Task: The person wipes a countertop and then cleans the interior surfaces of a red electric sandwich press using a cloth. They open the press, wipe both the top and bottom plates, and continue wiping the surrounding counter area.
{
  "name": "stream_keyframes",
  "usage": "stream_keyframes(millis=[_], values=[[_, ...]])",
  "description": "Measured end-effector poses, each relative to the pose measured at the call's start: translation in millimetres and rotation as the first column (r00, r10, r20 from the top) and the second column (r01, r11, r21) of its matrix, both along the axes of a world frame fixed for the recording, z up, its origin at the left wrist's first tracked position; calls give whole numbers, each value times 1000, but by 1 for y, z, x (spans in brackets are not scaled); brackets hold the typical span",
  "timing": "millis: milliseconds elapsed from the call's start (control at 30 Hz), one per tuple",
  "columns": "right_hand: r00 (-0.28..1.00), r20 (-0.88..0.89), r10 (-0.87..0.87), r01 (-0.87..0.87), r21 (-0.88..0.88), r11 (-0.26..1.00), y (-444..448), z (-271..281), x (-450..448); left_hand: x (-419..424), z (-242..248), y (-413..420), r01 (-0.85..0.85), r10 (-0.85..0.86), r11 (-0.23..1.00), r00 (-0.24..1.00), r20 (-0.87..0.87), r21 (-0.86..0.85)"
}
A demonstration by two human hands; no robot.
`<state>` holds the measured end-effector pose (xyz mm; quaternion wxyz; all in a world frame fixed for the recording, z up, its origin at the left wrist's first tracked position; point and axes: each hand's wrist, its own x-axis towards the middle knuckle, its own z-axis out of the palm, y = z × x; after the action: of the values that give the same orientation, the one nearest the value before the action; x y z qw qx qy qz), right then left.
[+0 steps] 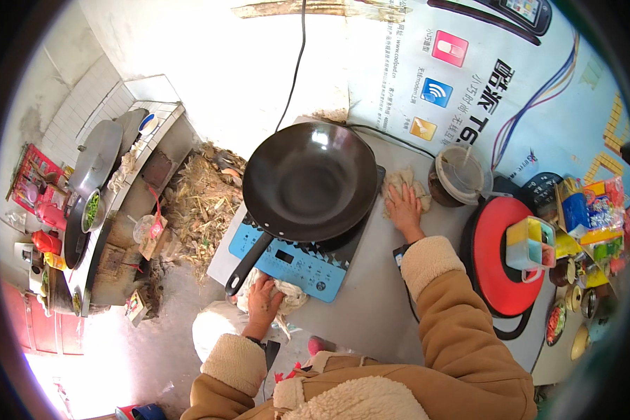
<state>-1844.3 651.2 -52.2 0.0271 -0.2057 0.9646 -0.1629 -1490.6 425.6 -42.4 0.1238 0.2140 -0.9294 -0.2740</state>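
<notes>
A dark wok (307, 184) rests on a blue and black induction cooker (294, 262), its black handle pointing towards the front left. At the cooker's front edge, my left hand (263, 303) grips a bunched whitish cloth (293, 296) just beneath the tip of the handle. To the right of the cooker, my right hand (403, 208) presses a beige cloth (422, 194) against the grey tabletop (367, 294), fingers slightly spread over it. The wok's inside looks bare and shiny. Parts of both cloths are hidden under my hands.
Right of my right hand stand a lidded plastic tub (457, 176) and a pot with a red lid (504, 257), a seasoning box (530, 242) on top. A black cable (394, 138) runs behind the wok. Dry straw (205, 205) and a tiled stove (131, 199) lie to the left.
</notes>
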Motion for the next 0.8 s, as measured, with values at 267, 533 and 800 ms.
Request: stream_keyframes(millis=[267,533,800], values=[[989,18,149,-149,54,987,63,5,116,-1,-13,1,-24,29,999,981,-191,27],[944,48,-326,325,25,945,122,9,116,3,-1,11,-76,68,996,986,-155,-46],[607,281,-743,794,-187,578,93,10,22,3,-11,-5,-84,85,996,988,131,-11]])
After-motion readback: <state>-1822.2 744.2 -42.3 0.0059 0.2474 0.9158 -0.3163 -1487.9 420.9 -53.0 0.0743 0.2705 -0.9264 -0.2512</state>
